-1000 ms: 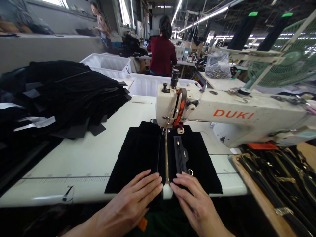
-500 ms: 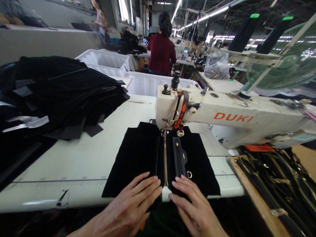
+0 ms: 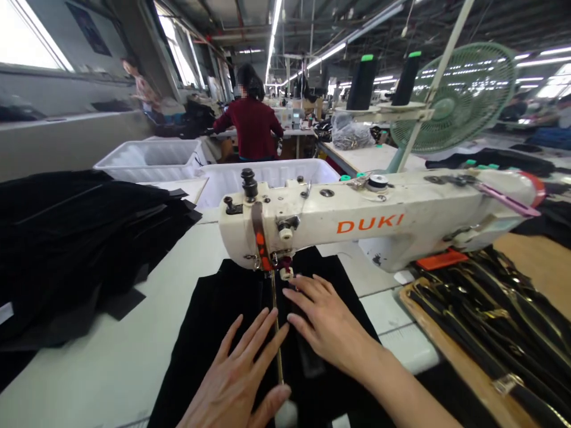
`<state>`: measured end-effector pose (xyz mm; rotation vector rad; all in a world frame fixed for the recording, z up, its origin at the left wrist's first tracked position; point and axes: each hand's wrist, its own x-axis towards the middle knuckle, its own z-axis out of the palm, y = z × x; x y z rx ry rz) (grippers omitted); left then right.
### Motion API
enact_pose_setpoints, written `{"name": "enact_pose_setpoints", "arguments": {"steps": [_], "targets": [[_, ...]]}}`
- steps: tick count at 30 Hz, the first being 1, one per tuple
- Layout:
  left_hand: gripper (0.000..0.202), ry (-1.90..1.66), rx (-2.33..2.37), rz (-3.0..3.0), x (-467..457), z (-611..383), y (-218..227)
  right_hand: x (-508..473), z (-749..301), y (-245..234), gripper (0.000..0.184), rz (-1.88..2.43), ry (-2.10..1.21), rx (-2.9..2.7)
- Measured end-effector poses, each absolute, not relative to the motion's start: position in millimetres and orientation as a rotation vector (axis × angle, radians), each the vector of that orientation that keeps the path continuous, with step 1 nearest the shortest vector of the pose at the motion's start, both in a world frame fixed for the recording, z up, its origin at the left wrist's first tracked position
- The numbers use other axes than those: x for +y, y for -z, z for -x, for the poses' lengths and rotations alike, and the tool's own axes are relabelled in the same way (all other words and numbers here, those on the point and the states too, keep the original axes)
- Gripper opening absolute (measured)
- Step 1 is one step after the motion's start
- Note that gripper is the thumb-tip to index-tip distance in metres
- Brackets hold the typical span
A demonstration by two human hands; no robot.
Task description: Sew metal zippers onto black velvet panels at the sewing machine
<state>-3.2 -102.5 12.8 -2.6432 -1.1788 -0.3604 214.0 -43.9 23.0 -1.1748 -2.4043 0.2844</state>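
Black fabric (image 3: 203, 321) lies flat under the head of a white sewing machine (image 3: 307, 220). A gold-toothed zipper (image 3: 279, 351) runs down its middle to the presser foot area. My left hand (image 3: 243, 362) rests on the fabric left of the zipper, fingers spread, with fingertips at the zipper's edge. On the right side, my right hand (image 3: 325, 321) lies on the cloth close to the needle, its fingers extended and a little apart. Beneath the right hand, the dark trim on that panel is mostly hidden.
A large pile of black fabric pieces (image 3: 66, 255) covers the table's left. At right, a cardboard box (image 3: 423, 321) holds many black zippers with gold teeth. Behind the machine stand white plastic bins (image 3: 267, 172), a green fan (image 3: 450, 107) and a person in dark red (image 3: 254, 128).
My right hand has moved forward up the fabric toward the needle. My left hand has spread its fingers. The fabric reaches farther toward me, and the camera view has tilted up and right.
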Motion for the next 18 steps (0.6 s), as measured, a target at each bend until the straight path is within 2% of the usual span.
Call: {"name": "enact_pose_setpoints", "arguments": {"steps": [5, 9, 13, 18], "targets": [[0.055, 0.338, -1.043, 2.657, -84.6, 41.5, 3.0, -39.5, -213.4, -17.5, 0.034, 1.231, -0.37, -2.434], [0.037, 0.279, -1.256, 2.73, -73.2, 80.6, 8.5, -54.6, -205.1, -9.9, 0.033, 1.186, -0.393, -2.408], [0.038, 0.196, -1.295, 2.753, -68.9, 94.5, 7.0, -54.3, -199.2, 2.2, 0.033, 1.11, -0.32, -2.36], [0.042, 0.123, -1.335, 2.758, -71.7, 95.1, 7.8, -44.4, -201.8, -1.4, 0.032, 1.175, -0.379, -2.217]]}}
